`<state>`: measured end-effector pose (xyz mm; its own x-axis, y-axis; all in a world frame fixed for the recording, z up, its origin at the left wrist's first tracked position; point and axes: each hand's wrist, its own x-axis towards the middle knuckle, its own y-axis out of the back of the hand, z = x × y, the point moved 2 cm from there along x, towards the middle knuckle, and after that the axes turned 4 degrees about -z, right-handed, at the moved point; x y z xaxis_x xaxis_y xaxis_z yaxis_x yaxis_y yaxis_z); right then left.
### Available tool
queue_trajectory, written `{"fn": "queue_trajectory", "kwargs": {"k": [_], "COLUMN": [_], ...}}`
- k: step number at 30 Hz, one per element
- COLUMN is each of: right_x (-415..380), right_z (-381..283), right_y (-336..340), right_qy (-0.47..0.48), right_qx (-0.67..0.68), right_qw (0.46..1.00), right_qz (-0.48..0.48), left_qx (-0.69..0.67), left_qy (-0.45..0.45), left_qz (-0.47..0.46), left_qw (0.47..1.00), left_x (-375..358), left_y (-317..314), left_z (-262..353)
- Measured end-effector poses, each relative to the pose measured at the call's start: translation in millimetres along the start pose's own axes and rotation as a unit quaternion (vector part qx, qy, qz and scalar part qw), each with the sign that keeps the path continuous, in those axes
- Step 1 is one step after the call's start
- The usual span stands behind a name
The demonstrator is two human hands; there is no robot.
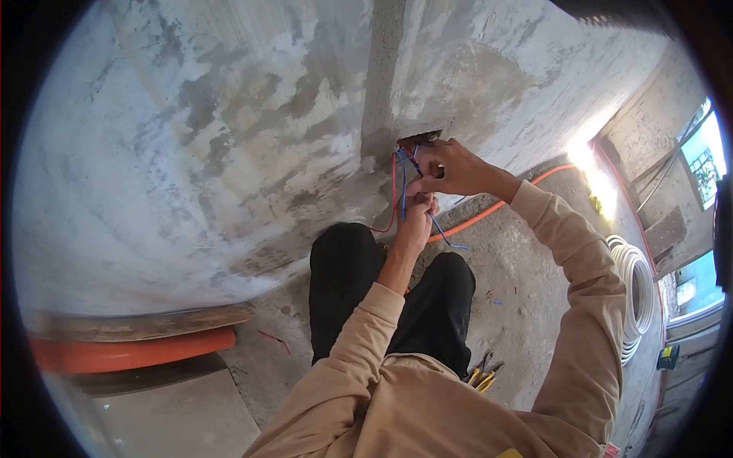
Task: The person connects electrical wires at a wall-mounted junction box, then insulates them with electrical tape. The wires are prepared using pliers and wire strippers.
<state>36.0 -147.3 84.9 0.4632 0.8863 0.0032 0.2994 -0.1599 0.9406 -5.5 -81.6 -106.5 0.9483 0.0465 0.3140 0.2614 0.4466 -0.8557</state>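
- Your right hand (447,169) is at the wall box (418,140), fingers clenched on the blue wires (402,177).
- Your left hand (420,208) sits just below, pinching a blue wire end; the red wire (393,200) hangs beside.
- Pliers (482,373) lie on the floor by your right knee; white cable coil (634,294) further right.

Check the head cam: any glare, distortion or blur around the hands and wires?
Head view: strong fisheye bend with black vignette corners; blown-out glare on the wall at upper right; hands lit evenly, left hand and right hand fairly sharp; thin wires readable but small.
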Motion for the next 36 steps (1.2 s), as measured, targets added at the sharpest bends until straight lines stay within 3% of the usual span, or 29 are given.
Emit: {"fn": "queue_trajectory", "kwargs": {"k": [1, 4, 8, 10, 13, 16, 19, 22, 29, 32, 36], "right_x": [-0.8, -8.1, -9.5, -2.8, 8.4, 13.4, 10.5, 8.6, -1.7, -1.7, -9.6], "right_z": [0.2, -6.4, 5.6, 1.2, -4.8, 2.5, 9.6, 5.4, -0.1, 8.8, 8.3], "right_y": [3.6, 15.3, 18.7, 28.6, 41.8, 47.5, 41.3, 29.7, 1.7, -5.5, -22.4], "right_qy": [0.027, 0.031, -0.003, -0.022, -0.067, -0.076, -0.063, -0.09, -0.066, -0.097, -0.002], "right_qx": [-0.062, -0.142, -0.17, -0.216, -0.178, -0.186, -0.092, -0.094, -0.188, -0.079, -0.086], "right_qw": [0.998, 0.989, 0.985, 0.974, 0.978, 0.972, 0.988, 0.983, 0.977, 0.991, 0.993], "right_qz": [-0.013, -0.01, -0.029, -0.064, -0.089, -0.12, -0.108, -0.13, -0.073, -0.053, 0.086], "left_qx": [0.012, -0.143, 0.051, 0.087, 0.091, -0.032, -0.096, -0.013, 0.105, 0.181, 0.242], "left_qy": [0.003, 0.037, 0.042, 0.002, -0.036, -0.031, 0.042, 0.067, 0.055, 0.018, 0.005], "left_qz": [0.008, 0.054, 0.099, 0.087, 0.081, 0.152, 0.124, 0.173, 0.243, 0.286, 0.274], "left_qw": [1.0, 0.988, 0.993, 0.992, 0.992, 0.987, 0.987, 0.983, 0.963, 0.941, 0.931], "left_x": [-1.2, -14.7, -18.2, -12.8, -12.9, -6.2, 6.1, 4.2, 3.6, 2.9, 6.2], "left_y": [-12.0, -47.7, -91.7, -104.2, -123.1, -121.4, -89.3, -69.2, -42.6, -51.7, -35.7], "left_z": [3.7, 10.8, 12.1, 3.9, 2.1, 17.6, 28.5, 32.4, 27.2, 33.1, 33.2]}}
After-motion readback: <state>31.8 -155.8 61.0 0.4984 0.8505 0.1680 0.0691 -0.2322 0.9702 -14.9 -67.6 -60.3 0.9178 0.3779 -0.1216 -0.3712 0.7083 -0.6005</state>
